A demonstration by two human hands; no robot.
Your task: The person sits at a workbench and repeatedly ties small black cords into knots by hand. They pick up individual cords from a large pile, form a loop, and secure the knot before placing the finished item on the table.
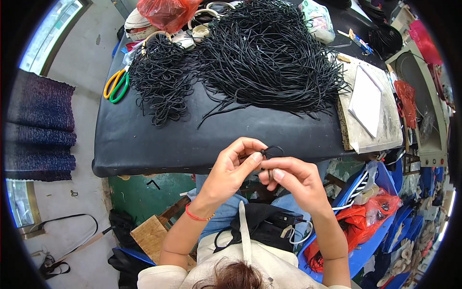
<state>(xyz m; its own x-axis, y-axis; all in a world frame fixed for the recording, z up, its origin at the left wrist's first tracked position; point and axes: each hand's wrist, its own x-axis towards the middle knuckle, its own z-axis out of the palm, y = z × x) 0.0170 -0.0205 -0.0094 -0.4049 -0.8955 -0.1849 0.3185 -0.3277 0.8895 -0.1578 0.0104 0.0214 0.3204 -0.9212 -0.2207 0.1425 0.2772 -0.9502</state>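
The left grip (236,166) pinches a thin black cord (274,147), which loops out just past its thumb tip. The right grip (294,180) is just beside it, fingers bent; I cannot tell whether these close on the cord. Beyond both grips, on the black table (216,139), lies a large cord heap (269,62); left of it, a smaller tangle (161,77) and yellow-and-green-handled scissors (117,86).

Yellow-and-green-handled scissors (123,73) are laid on the black surface (192,137); at far left, a dark curtain (41,125) is hung.
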